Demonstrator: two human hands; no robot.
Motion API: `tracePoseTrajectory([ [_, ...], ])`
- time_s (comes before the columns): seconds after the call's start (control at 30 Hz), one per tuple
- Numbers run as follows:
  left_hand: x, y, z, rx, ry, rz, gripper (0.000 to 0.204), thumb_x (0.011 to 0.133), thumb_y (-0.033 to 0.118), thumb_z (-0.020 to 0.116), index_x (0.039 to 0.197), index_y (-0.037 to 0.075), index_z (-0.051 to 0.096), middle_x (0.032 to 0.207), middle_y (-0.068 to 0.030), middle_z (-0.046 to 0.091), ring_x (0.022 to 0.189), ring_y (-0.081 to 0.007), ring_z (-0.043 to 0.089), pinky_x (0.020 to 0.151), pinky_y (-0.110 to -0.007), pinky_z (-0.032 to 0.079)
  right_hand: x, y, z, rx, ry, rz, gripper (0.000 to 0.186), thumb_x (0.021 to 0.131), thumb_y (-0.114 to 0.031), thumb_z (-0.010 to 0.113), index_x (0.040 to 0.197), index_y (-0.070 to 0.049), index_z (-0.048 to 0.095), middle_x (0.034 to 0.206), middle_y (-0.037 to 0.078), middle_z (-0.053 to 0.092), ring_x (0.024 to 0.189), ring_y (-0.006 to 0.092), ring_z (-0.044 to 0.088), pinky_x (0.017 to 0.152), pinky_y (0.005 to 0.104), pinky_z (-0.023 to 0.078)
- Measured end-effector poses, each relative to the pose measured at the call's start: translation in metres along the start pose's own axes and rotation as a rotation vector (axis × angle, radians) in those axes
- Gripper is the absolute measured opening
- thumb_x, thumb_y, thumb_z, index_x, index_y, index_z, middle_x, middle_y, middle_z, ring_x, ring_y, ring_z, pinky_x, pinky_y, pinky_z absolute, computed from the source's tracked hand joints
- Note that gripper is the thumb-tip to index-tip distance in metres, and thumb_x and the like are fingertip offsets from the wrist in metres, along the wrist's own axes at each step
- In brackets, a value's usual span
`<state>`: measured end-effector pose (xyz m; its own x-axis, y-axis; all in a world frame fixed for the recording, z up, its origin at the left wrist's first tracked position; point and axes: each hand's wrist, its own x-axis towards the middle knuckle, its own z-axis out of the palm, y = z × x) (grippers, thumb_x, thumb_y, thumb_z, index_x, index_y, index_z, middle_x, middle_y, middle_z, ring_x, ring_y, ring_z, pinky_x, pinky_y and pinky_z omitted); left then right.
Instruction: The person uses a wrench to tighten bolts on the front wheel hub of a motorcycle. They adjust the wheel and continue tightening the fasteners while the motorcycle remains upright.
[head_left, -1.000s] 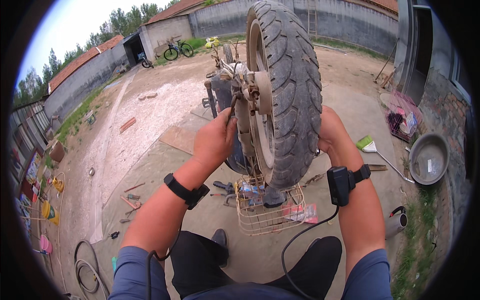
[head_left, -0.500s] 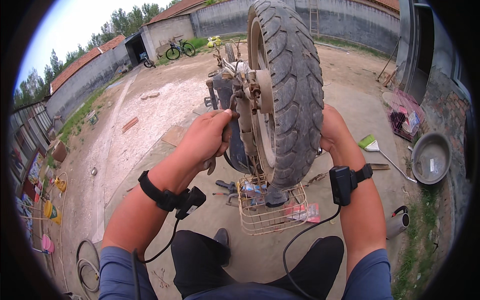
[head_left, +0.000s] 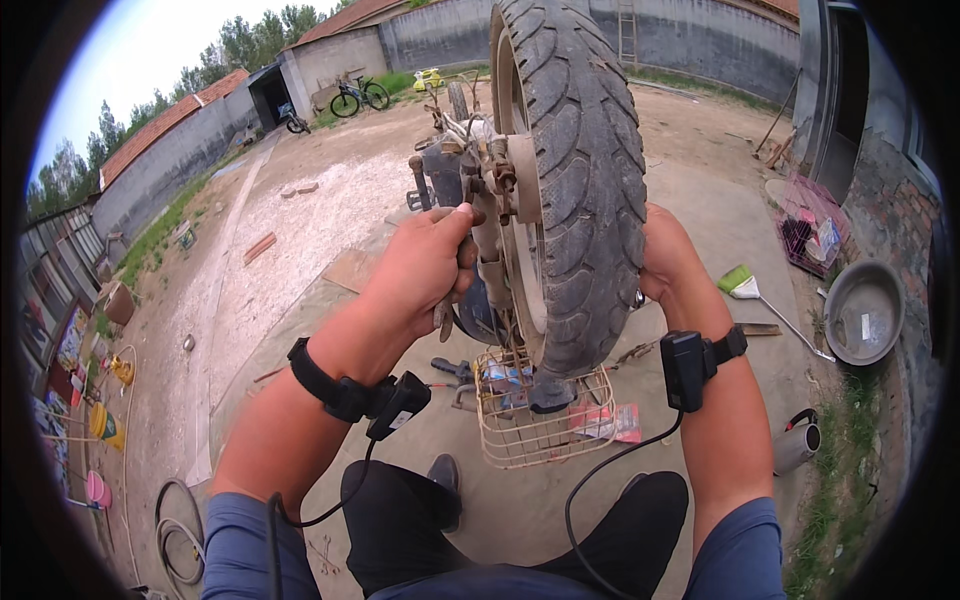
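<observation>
Left hand (head_left: 415,272) shifted onto fork; right hand (head_left: 668,262) still gripping tyre (head_left: 590,180).

Person seen from above: blue short sleeves, black trousers, dark shoe. Left hand (head_left: 415,270) and right hand (head_left: 668,258) are bare; each wrist carries a black strap bearing a small black box with a trailing black cable.
</observation>
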<state>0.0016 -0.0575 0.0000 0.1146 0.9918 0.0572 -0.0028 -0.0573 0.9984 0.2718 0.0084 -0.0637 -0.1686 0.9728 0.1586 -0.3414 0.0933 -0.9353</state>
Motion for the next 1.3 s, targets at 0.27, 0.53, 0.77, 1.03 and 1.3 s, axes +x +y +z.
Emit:
tracePoseTrajectory([
  [0.27, 0.042, -0.096, -0.007, 0.447, 0.240, 0.678, 0.027, 0.107, 0.029, 0.047, 0.120, 0.007, 0.057, 0.072, -0.0027, 0.056, 0.061, -0.0120, 0.055, 0.056, -0.029, 0.047, 0.001, 0.000, 0.007, 0.024, -0.030, 0.004, 0.026, 0.100, -0.032, 0.058, 0.107, -0.008, 0.065, 0.073, 0.000, 0.058, 0.050, 0.0100, 0.052, 0.043, 0.0237, 0.035],
  [0.53, 0.041, -0.095, -0.020, 0.278, 0.014, 0.427, 0.026, 0.107, 0.028, 0.048, 0.106, 0.003, 0.054, 0.070, -0.0016, 0.055, 0.059, -0.0114, 0.057, 0.056, -0.027, 0.047, 0.000, -0.002, 0.006, -0.015, -0.003, -0.022, 0.027, 0.099, -0.033, 0.059, 0.109, -0.008, 0.064, 0.073, 0.001, 0.058, 0.051, 0.0101, 0.052, 0.044, 0.0241, 0.034],
  [0.77, 0.002, -0.058, -0.017, 0.055, -0.092, 0.147, 0.037, 0.108, 0.034, 0.042, 0.106, -0.001, 0.055, 0.063, -0.0047, 0.054, 0.052, -0.0168, 0.057, 0.053, -0.028, 0.047, -0.001, -0.003, 0.002, -0.036, 0.003, -0.014, 0.028, 0.099, -0.033, 0.058, 0.109, -0.007, 0.064, 0.074, 0.001, 0.058, 0.052, 0.0100, 0.052, 0.044, 0.0237, 0.034],
  [1.03, -0.008, -0.027, -0.007, -0.049, -0.097, -0.025, 0.039, 0.106, 0.038, 0.045, 0.103, 0.002, 0.059, 0.064, -0.0029, 0.055, 0.049, -0.0163, 0.055, 0.050, -0.029, 0.045, -0.004, -0.005, 0.008, -0.043, -0.011, -0.031, 0.032, 0.100, -0.033, 0.056, 0.115, -0.005, 0.064, 0.073, 0.001, 0.056, 0.052, 0.0097, 0.052, 0.044, 0.0234, 0.034],
  [1.3, -0.005, -0.016, -0.004, -0.018, -0.049, -0.038, 0.039, 0.106, 0.036, 0.044, 0.102, 0.001, 0.058, 0.062, -0.0030, 0.054, 0.048, -0.0163, 0.054, 0.049, -0.029, 0.043, -0.004, -0.003, 0.009, -0.039, -0.001, -0.025, 0.029, 0.101, -0.032, 0.057, 0.110, -0.006, 0.065, 0.074, 0.001, 0.057, 0.052, 0.0097, 0.052, 0.045, 0.0234, 0.034],
])
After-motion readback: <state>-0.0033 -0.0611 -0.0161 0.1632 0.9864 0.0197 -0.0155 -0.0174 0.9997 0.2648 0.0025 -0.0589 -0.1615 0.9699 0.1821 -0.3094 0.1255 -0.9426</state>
